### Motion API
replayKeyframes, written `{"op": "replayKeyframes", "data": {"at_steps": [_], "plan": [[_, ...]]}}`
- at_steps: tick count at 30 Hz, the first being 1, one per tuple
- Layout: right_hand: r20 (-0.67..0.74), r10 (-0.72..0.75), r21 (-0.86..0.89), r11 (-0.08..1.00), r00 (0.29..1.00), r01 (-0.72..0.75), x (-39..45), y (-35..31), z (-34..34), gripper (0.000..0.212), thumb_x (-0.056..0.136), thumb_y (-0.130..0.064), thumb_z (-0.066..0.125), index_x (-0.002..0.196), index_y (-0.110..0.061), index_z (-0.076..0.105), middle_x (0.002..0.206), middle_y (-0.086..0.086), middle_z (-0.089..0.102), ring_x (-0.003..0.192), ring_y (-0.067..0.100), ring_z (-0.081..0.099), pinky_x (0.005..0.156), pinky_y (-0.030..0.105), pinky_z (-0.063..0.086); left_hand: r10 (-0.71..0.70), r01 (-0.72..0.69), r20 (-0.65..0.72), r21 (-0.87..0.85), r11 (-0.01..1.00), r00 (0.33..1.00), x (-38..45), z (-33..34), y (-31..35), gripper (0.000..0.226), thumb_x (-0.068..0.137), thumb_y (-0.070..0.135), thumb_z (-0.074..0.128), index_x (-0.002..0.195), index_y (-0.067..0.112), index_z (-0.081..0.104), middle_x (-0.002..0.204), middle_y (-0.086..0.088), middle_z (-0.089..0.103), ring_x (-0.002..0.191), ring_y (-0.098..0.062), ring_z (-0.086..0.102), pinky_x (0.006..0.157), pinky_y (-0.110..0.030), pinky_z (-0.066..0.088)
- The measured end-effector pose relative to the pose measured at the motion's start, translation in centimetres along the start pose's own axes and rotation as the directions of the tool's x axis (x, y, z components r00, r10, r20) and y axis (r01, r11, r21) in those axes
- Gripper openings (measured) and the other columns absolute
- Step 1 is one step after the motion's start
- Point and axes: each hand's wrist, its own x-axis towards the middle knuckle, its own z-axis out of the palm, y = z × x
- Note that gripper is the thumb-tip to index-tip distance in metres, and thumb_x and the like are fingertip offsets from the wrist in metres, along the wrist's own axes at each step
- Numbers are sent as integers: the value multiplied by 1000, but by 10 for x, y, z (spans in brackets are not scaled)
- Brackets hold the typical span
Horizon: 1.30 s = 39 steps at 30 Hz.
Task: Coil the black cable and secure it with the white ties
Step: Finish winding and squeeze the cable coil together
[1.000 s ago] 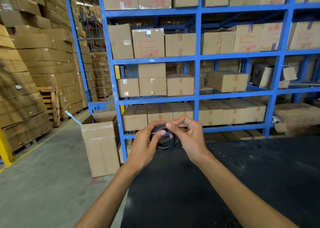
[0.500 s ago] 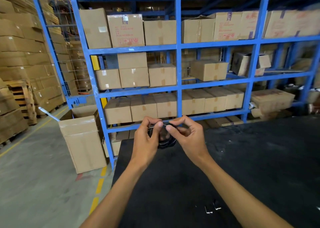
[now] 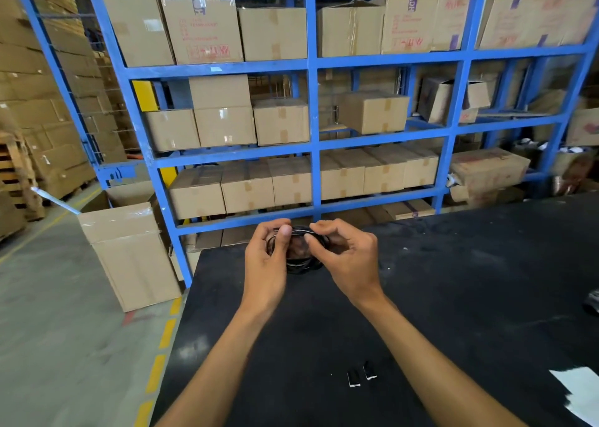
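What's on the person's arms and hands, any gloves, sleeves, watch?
Nothing worn that shows. The left hand and right hand are bare, with no gloves, rings or watch visible. Both forearms are uncovered to the frame's bottom edge; no sleeve comes into view.

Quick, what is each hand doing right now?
Left hand: closed on the black cable coil, thumb pressing its top.
Right hand: closed on the same coil, fingertips pinching it.

black cable (image 3: 299, 261) coil partly hidden behind left hand (image 3: 265, 264) and right hand (image 3: 348, 261), white paper (image 3: 580, 391) cut off at right edge
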Motion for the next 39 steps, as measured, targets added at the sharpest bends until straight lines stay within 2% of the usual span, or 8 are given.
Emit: {"op": "replayKeyframes", "data": {"at_steps": [3, 8, 14, 17, 25, 28, 33, 39], "plan": [[-18, -39, -35, 999, 999, 39, 1, 14, -7, 17, 79, -3, 78, 95, -1, 74, 93, -1, 73, 86, 6, 73, 78, 19, 58, -140, 141, 22, -99, 985, 990, 1, 7, -11, 20, 97, 24, 52, 106, 13, 66, 77, 1, 73, 75, -10, 69, 72, -21, 53], [-29, -38, -57, 998, 999, 37, -1, 37, -13, 21, 81, -13, 75, 96, 1, 75, 93, 2, 74, 86, 9, 73, 78, 21, 60, -377, 411, 164, -389, 824, 911, 7, 11, -19, 24, 97, 19, 52, 111, 8, 68, 86, -7, 73, 71, -9, 66, 68, -21, 56], [-20, -85, -78, 993, 996, 83, 1, 59, -15, 22, 82, -12, 74, 98, 2, 74, 95, 6, 75, 87, 12, 74, 79, 21, 60, -425, 543, 338, -523, 656, 839, 16, 12, -30, 27, 91, 18, 54, 113, 4, 61, 73, -4, 61, 56, -12, 57, 85, -33, 49], [-22, -61, -65, 996, 998, 60, -1, 71, -14, 21, 81, -11, 74, 98, 1, 75, 94, 9, 76, 87, 12, 74, 80, 21, 60, -439, 553, 339, -568, 609, 832, 23, 19, -39, 18, 89, 16, 52, 102, 5, 58, 66, -3, 51, 45, -12, 45, 79, -32, 45], [36, 299, 211, 931, 954, -299, -17, 88, -3, 24, 79, 1, 78, 98, -13, 74, 88, -18, 74, 90, 7, 73, 83, 22, 59, -371, 357, 50, -409, 840, 927, 30, 40, -64, 17, 100, 11, 40, 88, 9, 52, 51, 5, 38, 37, -5, 29, 42, -20, 35], [16, 358, 240, 905, 933, -352, -22, 94, 0, 24, 78, 2, 78, 98, -11, 74, 92, -10, 74, 90, 6, 73, 84, 22, 58, -381, 383, 84, -388, 838, 921, 30, 37, -74, 17, 100, 14, 41, 90, 10, 54, 56, 3, 38, 40, -6, 29, 45, -22, 37], [-8, 399, 237, 892, 917, -386, -26, 107, 3, 20, 79, -3, 79, 97, -10, 76, 91, 4, 77, 76, 18, 73, 78, 41, 62, -435, 472, 200, -515, 716, 878, 28, 34, -84, 22, 102, 21, 36, 99, 6, 51, 64, -3, 43, 40, -9, 31, 54, -26, 49], [-1, 398, 227, 894, 917, -387, -33, 117, 4, 18, 80, -4, 79, 98, -10, 76, 92, 7, 78, 75, 19, 74, 76, 44, 61, -413, 473, 230, -448, 759, 881, 26, 31, -92, 15, 101, 15, 40, 105, 6, 52, 67, -2, 45, 42, -7, 34, 58, -25, 51]]}}
